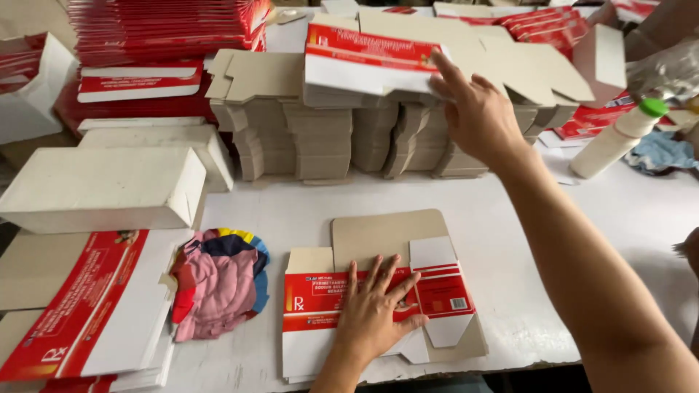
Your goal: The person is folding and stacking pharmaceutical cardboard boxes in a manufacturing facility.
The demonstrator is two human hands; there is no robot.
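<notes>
1. Here we have our left hand [377, 309] spread flat, fingers splayed, pressing on a flattened red-and-white carton blank [378, 295] that lies on the white table [524, 240] close to its near edge; the hand grips nothing, it only holds the blank down.
2. Our right hand [477, 109] reaches far forward to the tall stack of unfolded blanks [378, 135] and pinches the edge of the top blank [371, 54] between thumb and fingers.
3. The near blank lies with its long axis running left to right, printed red face up, its brown flaps pointing away from us and its white flaps toward us.
4. What could go wrong, in our judgement: the top sheet may drag its neighbours along, since the stack is loose and uneven, and blanks could slide off.
5. The near blank overhangs the table edge a little; if the pressing hand lifts carelessly, it may slip down.
6. A bundle of coloured rags [218, 284] sits just left of it, a white bottle with a green cap [619, 135] well to the right.
</notes>
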